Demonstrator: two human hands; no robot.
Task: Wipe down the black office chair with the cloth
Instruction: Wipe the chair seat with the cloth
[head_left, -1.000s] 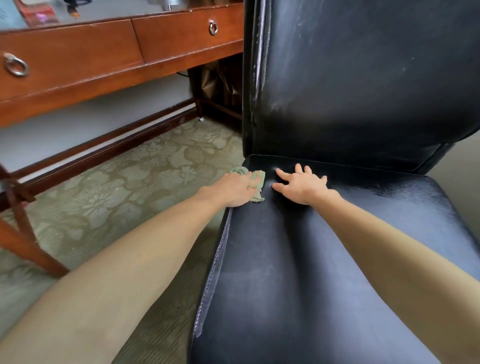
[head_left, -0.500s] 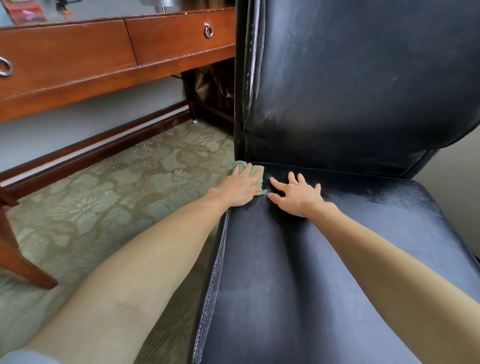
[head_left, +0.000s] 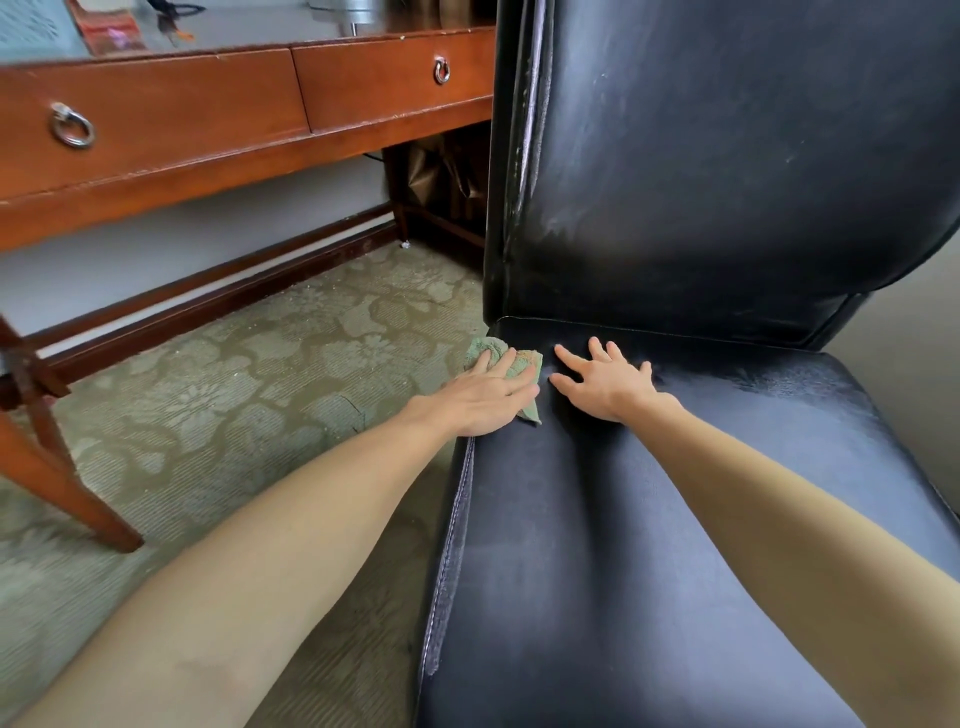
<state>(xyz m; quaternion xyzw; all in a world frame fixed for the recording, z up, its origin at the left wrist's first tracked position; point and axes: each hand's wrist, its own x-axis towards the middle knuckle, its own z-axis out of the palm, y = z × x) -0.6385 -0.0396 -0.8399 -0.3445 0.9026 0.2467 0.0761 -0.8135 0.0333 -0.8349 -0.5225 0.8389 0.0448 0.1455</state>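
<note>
Well to the left of the black office chair (head_left: 675, 545) stands a reddish wooden counter (head_left: 156, 176). It has two drawers, each with a metal ring pull (head_left: 71, 126), and a slanted leg (head_left: 67, 483) set on the floor. A few items lie on its top, too cut off to name. Between the counter and the chair stretches a patterned green carpet (head_left: 249, 395), flecked with pale specks near the counter's lower rail (head_left: 218, 296).

The green cloth (head_left: 483, 348) sits bunched at the chair's rear left corner, where the seat meets the backrest, with part of it past the seat's left edge. The left hand (head_left: 480, 397) lies palm down on top of it. Its fingers (head_left: 506, 364) are straight and close together, pressing the cloth onto the seat rather than curling round it.

Just to the right, on the bare seat (head_left: 597, 571) of the chair, the right hand (head_left: 608, 387) rests palm down. Its fingers (head_left: 597, 348) are spread and straight, and they hold nothing. Its thumb points toward the cloth, near it but apart. Both bare forearms reach in from the lower edge.

The chair's backrest (head_left: 727, 182) rises behind the hands, black and glossy, with greyish smears and worn piping down its left edge. A hazy grey film shows on the right side of the seat.
</note>
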